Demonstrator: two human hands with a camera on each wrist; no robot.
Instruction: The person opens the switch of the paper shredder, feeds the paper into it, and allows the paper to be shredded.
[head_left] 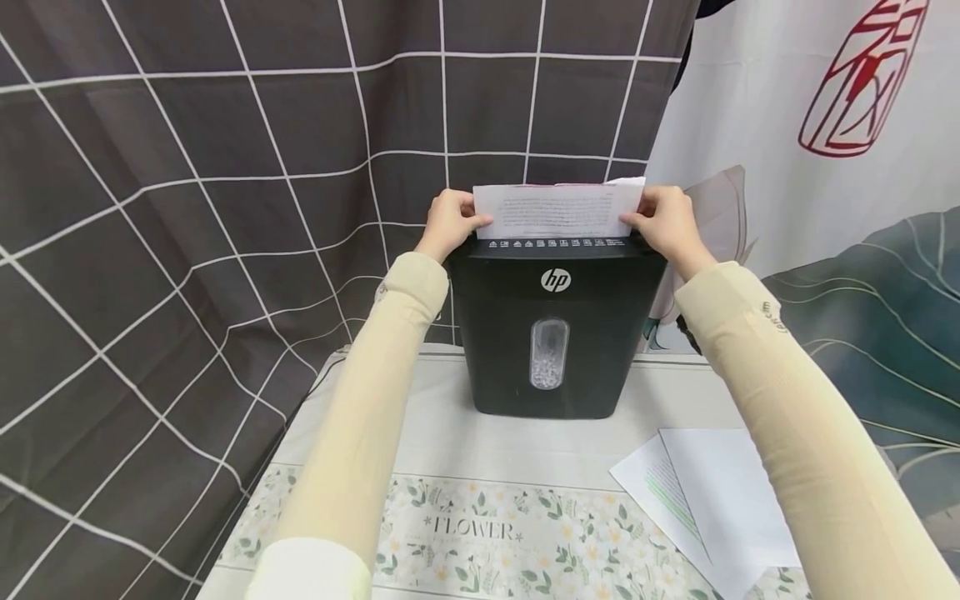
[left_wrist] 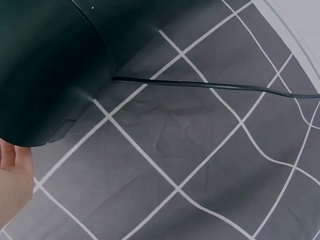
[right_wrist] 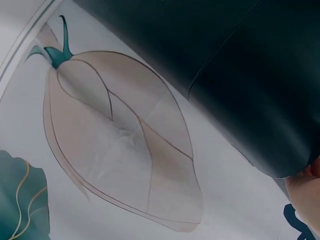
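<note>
A black HP paper shredder [head_left: 510, 333] stands upright at the back of the table, with white shreds showing in its small window. Above its top, a printed sheet of paper [head_left: 558, 208] is held upright, its lower edge at the row of icons. My left hand [head_left: 452, 221] pinches the sheet's left side between thumb and fingers. At the opposite side, my right hand [head_left: 667, 223] pinches it the same way. Both wrist views show mostly the shredder's dark side, with only part of the left hand [left_wrist: 15, 175] and right hand [right_wrist: 305, 195] at the edge.
Loose paper sheets [head_left: 727, 492], one with green highlighting, lie on the table's right. A flower-patterned band [head_left: 480, 533] crosses the white tabletop. Behind hangs a dark grid curtain [head_left: 285, 125], and a black cord [left_wrist: 215, 86] runs from the shredder's side.
</note>
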